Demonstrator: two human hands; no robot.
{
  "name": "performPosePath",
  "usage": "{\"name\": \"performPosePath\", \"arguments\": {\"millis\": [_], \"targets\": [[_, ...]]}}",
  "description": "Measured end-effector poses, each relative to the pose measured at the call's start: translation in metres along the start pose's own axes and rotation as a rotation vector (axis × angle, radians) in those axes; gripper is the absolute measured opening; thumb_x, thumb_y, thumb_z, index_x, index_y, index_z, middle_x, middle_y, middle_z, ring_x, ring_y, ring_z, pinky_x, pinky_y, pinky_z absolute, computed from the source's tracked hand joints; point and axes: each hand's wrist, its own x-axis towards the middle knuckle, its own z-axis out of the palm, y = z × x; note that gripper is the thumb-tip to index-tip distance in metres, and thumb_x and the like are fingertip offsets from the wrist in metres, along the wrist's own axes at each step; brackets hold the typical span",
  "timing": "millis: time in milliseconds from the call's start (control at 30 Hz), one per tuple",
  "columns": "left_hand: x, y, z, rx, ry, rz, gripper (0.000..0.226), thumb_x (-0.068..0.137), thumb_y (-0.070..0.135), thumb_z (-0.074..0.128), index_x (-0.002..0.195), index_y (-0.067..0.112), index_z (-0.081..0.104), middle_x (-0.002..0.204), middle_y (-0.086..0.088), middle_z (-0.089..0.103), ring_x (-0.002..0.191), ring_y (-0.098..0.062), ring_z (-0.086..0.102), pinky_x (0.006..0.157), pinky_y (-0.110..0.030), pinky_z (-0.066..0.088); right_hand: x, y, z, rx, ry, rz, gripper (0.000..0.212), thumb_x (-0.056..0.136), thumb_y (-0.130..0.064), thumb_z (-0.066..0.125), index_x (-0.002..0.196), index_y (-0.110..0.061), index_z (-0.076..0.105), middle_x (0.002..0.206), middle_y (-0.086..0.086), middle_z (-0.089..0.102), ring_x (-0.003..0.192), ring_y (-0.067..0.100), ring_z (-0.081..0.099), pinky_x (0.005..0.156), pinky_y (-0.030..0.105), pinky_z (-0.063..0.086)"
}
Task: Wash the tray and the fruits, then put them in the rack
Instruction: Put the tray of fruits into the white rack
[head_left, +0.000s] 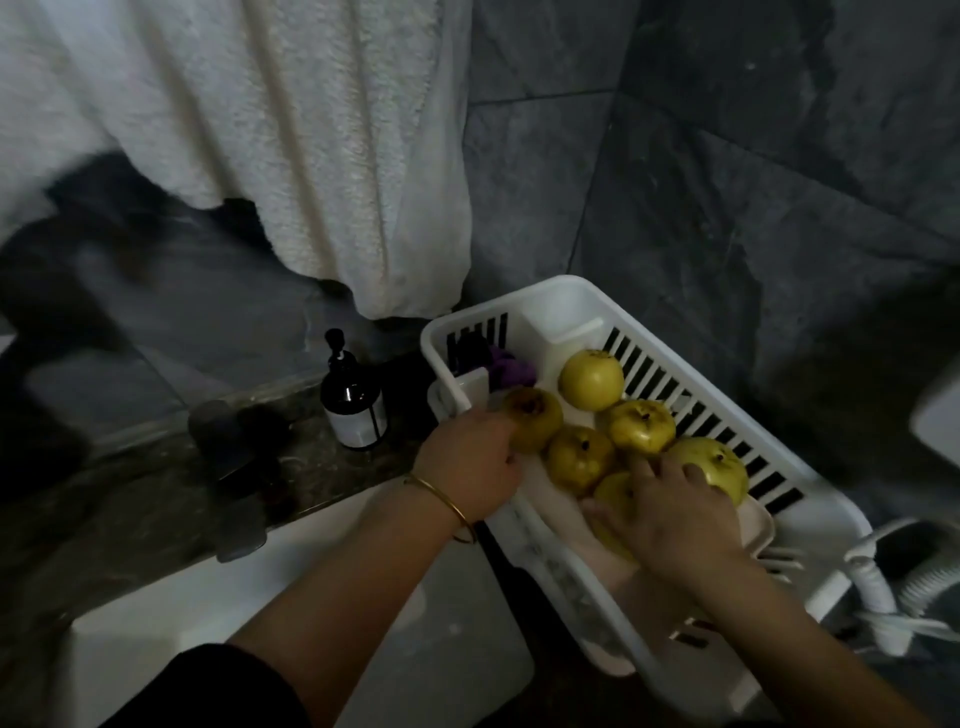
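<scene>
A white slatted rack (810, 499) stands to the right of the sink. Inside it lies a pale pink tray (756, 522) carrying several yellow-green fruits (591, 379). My left hand (470, 462) grips a browner fruit (535, 418) at the tray's left edge. My right hand (670, 512) lies over the nearest fruit (615, 493), fingers spread and touching a large fruit (714, 462) beside it. Most of the tray is hidden under the fruits and my hands.
A dark pump bottle (353, 400) stands on the stone ledge left of the rack, next to a dark faucet (234, 467). The white sink (311, 597) is below my left arm. A white towel (260, 130) hangs above. Something purple (511, 366) sits in the rack's corner.
</scene>
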Motion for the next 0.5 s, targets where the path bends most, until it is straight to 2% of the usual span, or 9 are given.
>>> {"name": "performPosePath", "arguments": {"millis": [100, 200, 267, 367, 433, 500], "targets": [[-0.006, -0.007, -0.003, -0.035, 0.064, -0.030, 0.036, 0.094, 0.022, 0.049, 0.127, 0.011, 0.056, 0.147, -0.008, 0.039, 0.132, -0.022, 0.038, 0.104, -0.027, 0.036, 0.014, -0.018, -0.017, 0.042, 0.112, -0.092, 0.065, 0.092, -0.063, 0.033, 0.144, -0.024, 0.029, 0.153, 0.004, 0.022, 0.135, 0.029, 0.028, 0.105, 0.040, 0.031], [-0.007, -0.017, -0.002, -0.064, 0.076, -0.116, 0.047, 0.093, 0.025, 0.050, 0.138, 0.011, 0.045, 0.156, -0.010, 0.019, 0.127, -0.028, 0.044, 0.104, -0.034, 0.040, 0.046, -0.039, -0.025, 0.175, 0.077, -0.176, 0.055, 0.097, -0.046, 0.039, 0.145, -0.022, 0.032, 0.156, 0.003, 0.021, 0.139, 0.029, 0.024, 0.110, 0.039, 0.025], [-0.006, -0.023, 0.002, -0.028, 0.047, -0.134, 0.062, 0.094, 0.030, 0.050, 0.148, 0.012, 0.027, 0.158, -0.010, 0.009, 0.130, -0.028, 0.040, 0.105, -0.036, 0.038, 0.079, -0.053, -0.021, 0.238, 0.039, -0.224, 0.049, 0.096, -0.042, 0.038, 0.138, -0.018, 0.043, 0.150, 0.005, 0.033, 0.134, 0.029, 0.032, 0.107, 0.044, 0.032], [-0.004, -0.026, 0.011, 0.024, -0.013, -0.134, 0.076, 0.095, 0.045, 0.046, 0.153, 0.018, 0.003, 0.159, -0.011, -0.003, 0.143, -0.026, 0.019, 0.114, -0.039, 0.025, 0.121, -0.069, -0.015, 0.320, -0.009, -0.225, 0.043, 0.094, -0.033, 0.039, 0.132, -0.015, 0.048, 0.138, 0.005, 0.045, 0.119, 0.029, 0.046, 0.097, 0.044, 0.042], [0.001, -0.027, 0.017, 0.000, -0.035, -0.146, 0.081, 0.094, 0.053, 0.044, 0.152, 0.024, -0.003, 0.159, -0.010, -0.006, 0.145, -0.025, 0.010, 0.116, -0.040, 0.019, 0.137, -0.080, -0.016, 0.374, 0.001, -0.232, 0.042, 0.095, -0.025, 0.044, 0.135, -0.015, 0.046, 0.135, 0.010, 0.049, 0.115, 0.030, 0.051, 0.094, 0.040, 0.045], [0.009, -0.028, 0.024, -0.031, -0.027, -0.158, 0.084, 0.091, 0.059, 0.043, 0.152, 0.029, -0.006, 0.159, -0.010, -0.006, 0.145, -0.025, 0.009, 0.116, -0.042, 0.019, 0.151, -0.090, -0.015, 0.377, 0.010, -0.283, 0.043, 0.095, -0.023, 0.048, 0.138, -0.015, 0.044, 0.136, 0.011, 0.050, 0.117, 0.029, 0.051, 0.094, 0.036, 0.044]]}}
